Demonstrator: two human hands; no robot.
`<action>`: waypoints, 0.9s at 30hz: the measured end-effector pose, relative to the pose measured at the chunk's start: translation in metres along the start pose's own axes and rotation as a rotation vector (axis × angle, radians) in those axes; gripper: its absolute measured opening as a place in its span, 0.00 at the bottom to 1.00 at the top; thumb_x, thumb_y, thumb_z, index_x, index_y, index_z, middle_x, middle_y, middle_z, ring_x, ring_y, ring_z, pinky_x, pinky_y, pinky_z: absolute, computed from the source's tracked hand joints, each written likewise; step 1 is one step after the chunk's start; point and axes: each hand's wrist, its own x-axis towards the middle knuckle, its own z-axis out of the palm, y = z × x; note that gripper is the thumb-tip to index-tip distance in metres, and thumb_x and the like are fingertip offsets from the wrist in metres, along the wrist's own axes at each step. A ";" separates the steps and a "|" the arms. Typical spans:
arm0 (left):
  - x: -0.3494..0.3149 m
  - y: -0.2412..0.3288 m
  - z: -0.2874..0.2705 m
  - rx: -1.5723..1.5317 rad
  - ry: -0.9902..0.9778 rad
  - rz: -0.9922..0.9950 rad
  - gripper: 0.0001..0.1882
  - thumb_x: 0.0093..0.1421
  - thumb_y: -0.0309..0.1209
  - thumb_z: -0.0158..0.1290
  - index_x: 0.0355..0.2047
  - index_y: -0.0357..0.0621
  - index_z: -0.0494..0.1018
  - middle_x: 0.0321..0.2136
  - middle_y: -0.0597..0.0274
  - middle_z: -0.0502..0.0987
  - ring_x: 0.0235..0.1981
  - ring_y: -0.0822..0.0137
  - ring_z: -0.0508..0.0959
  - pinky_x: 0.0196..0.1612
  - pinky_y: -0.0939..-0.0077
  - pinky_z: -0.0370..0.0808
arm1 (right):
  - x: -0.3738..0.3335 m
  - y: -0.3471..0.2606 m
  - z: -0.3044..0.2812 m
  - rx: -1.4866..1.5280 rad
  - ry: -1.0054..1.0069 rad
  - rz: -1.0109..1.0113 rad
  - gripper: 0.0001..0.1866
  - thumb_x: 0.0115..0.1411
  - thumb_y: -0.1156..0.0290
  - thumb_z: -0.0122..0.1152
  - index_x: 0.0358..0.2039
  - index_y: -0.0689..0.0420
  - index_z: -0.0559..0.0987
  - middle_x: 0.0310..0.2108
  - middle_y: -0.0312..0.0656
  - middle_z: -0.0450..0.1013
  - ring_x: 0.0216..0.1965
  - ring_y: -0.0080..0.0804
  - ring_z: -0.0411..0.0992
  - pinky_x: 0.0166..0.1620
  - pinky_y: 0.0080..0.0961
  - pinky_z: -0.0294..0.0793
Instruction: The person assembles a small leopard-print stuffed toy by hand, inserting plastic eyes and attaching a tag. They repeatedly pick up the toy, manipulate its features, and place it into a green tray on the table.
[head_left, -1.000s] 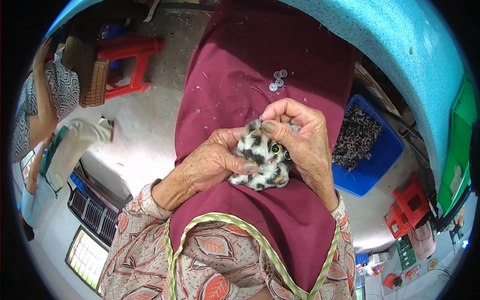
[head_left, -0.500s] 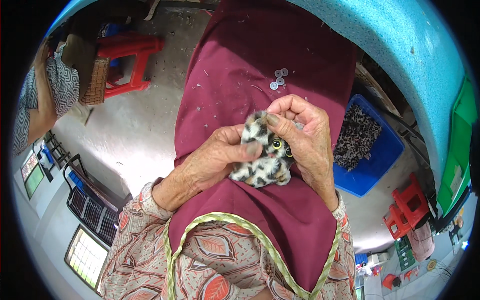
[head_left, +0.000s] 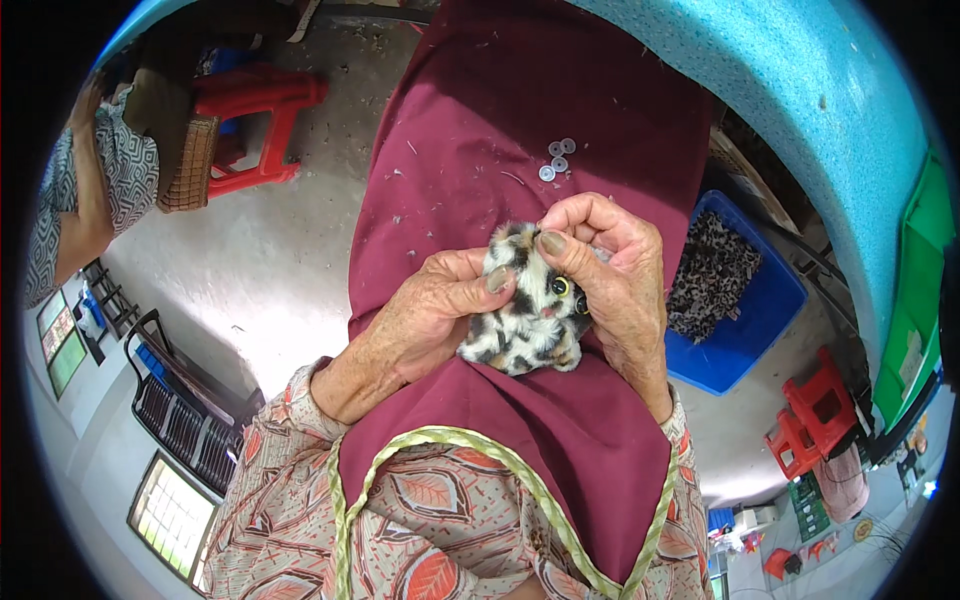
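Observation:
Both my hands hold a small spotted plush toy (head_left: 520, 320) with black, white and tan fur and a yellow plastic eye, over my dark red apron (head_left: 520, 120). My left hand (head_left: 430, 315) grips its left side, thumb pressed on the fur. My right hand (head_left: 615, 275) wraps the toy's right side, thumb on top near the eye. Three small grey round washers (head_left: 557, 160) lie on the apron just beyond my hands.
A blue bin (head_left: 745, 320) with leopard-print fabric pieces sits to my right. A red plastic stool (head_left: 255, 120) and a woven basket (head_left: 190, 165) stand at the upper left, beside another person's arm (head_left: 80, 210). More red stools (head_left: 815, 410) are at the lower right.
The toy has turned slightly in my hands so its yellow eye faces up. My left thumb shifted on the fur. The person at the left has moved.

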 end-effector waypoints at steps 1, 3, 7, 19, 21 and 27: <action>0.000 0.000 -0.001 0.000 -0.003 0.004 0.17 0.58 0.34 0.58 0.43 0.34 0.74 0.36 0.59 0.80 0.37 0.70 0.79 0.44 0.73 0.75 | -0.001 0.001 0.001 0.012 0.004 0.006 0.05 0.56 0.76 0.62 0.30 0.63 0.77 0.23 0.33 0.74 0.26 0.12 0.69 0.30 0.12 0.68; -0.001 0.001 0.002 0.012 -0.004 0.002 0.17 0.58 0.34 0.57 0.43 0.35 0.74 0.36 0.59 0.80 0.37 0.70 0.79 0.44 0.74 0.75 | -0.002 0.000 0.002 0.023 0.010 0.003 0.04 0.56 0.76 0.62 0.30 0.63 0.77 0.23 0.33 0.75 0.26 0.13 0.69 0.30 0.12 0.68; 0.004 0.009 0.008 -0.014 -0.097 -0.013 0.17 0.58 0.33 0.57 0.44 0.34 0.73 0.37 0.59 0.79 0.38 0.69 0.78 0.45 0.74 0.75 | -0.004 -0.011 0.007 0.119 0.047 -0.003 0.03 0.56 0.77 0.61 0.30 0.63 0.76 0.25 0.33 0.75 0.27 0.13 0.69 0.32 0.12 0.69; -0.002 0.016 0.002 0.137 -0.013 0.192 0.23 0.55 0.29 0.59 0.50 0.31 0.71 0.41 0.55 0.79 0.40 0.68 0.79 0.46 0.75 0.76 | -0.001 -0.144 -0.052 -0.795 0.341 -0.658 0.04 0.53 0.78 0.62 0.31 0.62 0.79 0.24 0.40 0.76 0.27 0.23 0.75 0.29 0.17 0.71; 0.000 0.015 0.002 0.146 -0.026 0.216 0.22 0.56 0.29 0.58 0.50 0.32 0.71 0.41 0.56 0.79 0.39 0.68 0.79 0.45 0.76 0.76 | 0.029 -0.174 -0.070 -0.720 0.420 -0.689 0.05 0.54 0.79 0.58 0.31 0.63 0.79 0.22 0.39 0.76 0.25 0.19 0.72 0.29 0.18 0.70; -0.004 0.018 -0.003 0.126 0.014 0.263 0.20 0.56 0.25 0.57 0.49 0.32 0.71 0.41 0.57 0.79 0.39 0.69 0.79 0.46 0.75 0.76 | 0.119 -0.205 -0.104 -1.069 0.538 -1.045 0.15 0.48 0.82 0.60 0.39 0.57 0.80 0.29 0.44 0.76 0.29 0.31 0.75 0.35 0.26 0.74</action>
